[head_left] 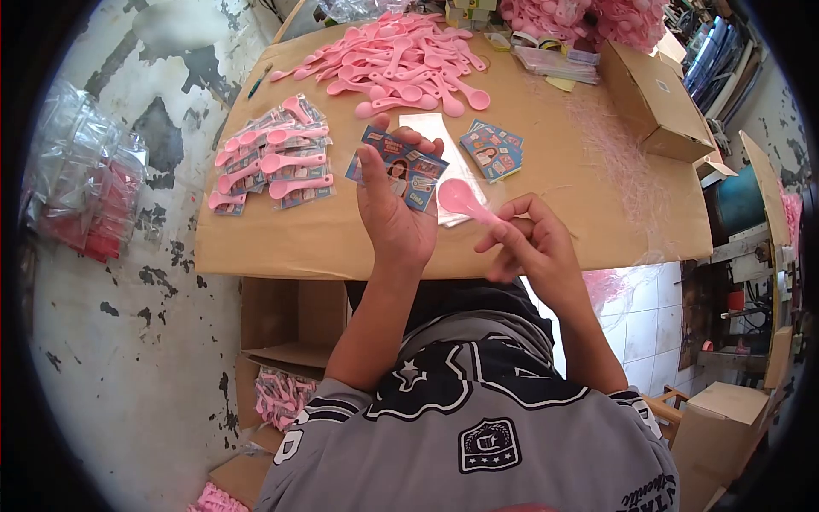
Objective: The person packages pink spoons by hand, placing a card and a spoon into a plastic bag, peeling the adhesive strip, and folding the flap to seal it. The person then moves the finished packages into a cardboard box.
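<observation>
My left hand (397, 209), palm up, grips a blue printed card (397, 168) between thumb and fingers. In my right hand (533, 243), a pink spoon (461, 198) is pinched by its handle, with its bowl pointing toward the card. Beneath and behind both hands lie clear plastic sleeves (431, 128). A small stack of blue cards (493, 152) rests just right of the sleeves. On the left, several packed spoons with cards (275, 162) are in rows. A big heap of loose pink spoons (397, 60) covers the far middle of the brown table (341, 243).
An open cardboard box (653, 107) stands at the back right, beside tape rolls and a stack of plastic packs (556, 64). Pink strands (631, 171) lie on the right of the table. Plastic bags (85, 171) are at far left. Below the table is a box of packed spoons (281, 397).
</observation>
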The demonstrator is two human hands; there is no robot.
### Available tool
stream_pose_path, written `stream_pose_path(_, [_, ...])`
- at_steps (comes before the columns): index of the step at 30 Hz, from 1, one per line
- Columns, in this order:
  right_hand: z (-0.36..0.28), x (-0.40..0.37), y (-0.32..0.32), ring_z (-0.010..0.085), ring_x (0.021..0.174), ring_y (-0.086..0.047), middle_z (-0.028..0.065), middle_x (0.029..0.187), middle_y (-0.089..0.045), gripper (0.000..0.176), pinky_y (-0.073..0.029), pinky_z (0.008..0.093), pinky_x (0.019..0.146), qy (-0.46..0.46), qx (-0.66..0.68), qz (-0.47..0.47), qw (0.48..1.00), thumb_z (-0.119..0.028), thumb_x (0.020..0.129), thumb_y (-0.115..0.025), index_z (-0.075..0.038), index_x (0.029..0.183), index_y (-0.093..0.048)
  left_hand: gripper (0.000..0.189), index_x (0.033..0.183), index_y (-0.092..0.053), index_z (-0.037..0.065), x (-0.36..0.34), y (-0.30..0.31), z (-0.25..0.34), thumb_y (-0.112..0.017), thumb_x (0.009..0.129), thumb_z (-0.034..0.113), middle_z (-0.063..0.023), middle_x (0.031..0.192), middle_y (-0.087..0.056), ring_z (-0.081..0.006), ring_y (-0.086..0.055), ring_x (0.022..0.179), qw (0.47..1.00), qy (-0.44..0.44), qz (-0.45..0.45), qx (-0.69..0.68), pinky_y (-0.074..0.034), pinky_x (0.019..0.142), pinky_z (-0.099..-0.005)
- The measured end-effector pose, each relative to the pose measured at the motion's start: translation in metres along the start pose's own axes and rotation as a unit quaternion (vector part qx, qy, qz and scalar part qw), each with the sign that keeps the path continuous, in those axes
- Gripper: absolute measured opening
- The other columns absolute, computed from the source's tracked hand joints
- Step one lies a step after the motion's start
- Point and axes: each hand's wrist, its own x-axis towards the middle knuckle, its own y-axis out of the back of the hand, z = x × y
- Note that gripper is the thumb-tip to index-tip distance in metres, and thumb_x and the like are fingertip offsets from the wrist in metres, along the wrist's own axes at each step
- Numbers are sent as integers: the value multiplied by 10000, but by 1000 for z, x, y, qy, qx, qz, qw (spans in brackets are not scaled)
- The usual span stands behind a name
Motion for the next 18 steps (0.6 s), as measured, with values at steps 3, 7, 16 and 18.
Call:
stream_pose_path(3, [-2,3,2,117,861,-725,126,1001,-765,202,-557,223,707,27,-8,-18,999,-177,1087,-611,-12,1171,-531,537,1415,-506,57,0,7,1,-604,1066,452,-81,1096,-680,-235,-694,1039,1000,-4,14,23,-556,1047,-455])
stream_pose_path(7, [-2,8,-6,137,910,-728,127,1049,-764,206,-567,239,764,27,-29,-22,999,-161,1089,-602,-2,1206,-544,502,1409,-528,62,-4,6,4,-605,1069,423,-82,1115,-661,-194,-673,1036,1000,3,-6,9,-526,1105,-447])
stream_pose_path(16, [-4,12,-7,230,1025,-758,179,1190,-720,299,-616,291,885,36,56,-47,997,-111,1089,-573,44,1338,-515,522,1425,-493,63,-1,7,1,-595,1076,438,-76,1112,-651,-203,-665,1030,999,46,-6,-12,-560,1031,-433])
stream_pose_path(18, [0,15,-14,205,993,-754,148,1131,-732,254,-608,284,842,74,51,-21,996,-87,1083,-579,39,1296,-524,532,1429,-488,62,-4,7,-3,-595,1075,445,-79,1115,-642,-204,-658,1042,998,65,-3,3,-568,1008,-426])
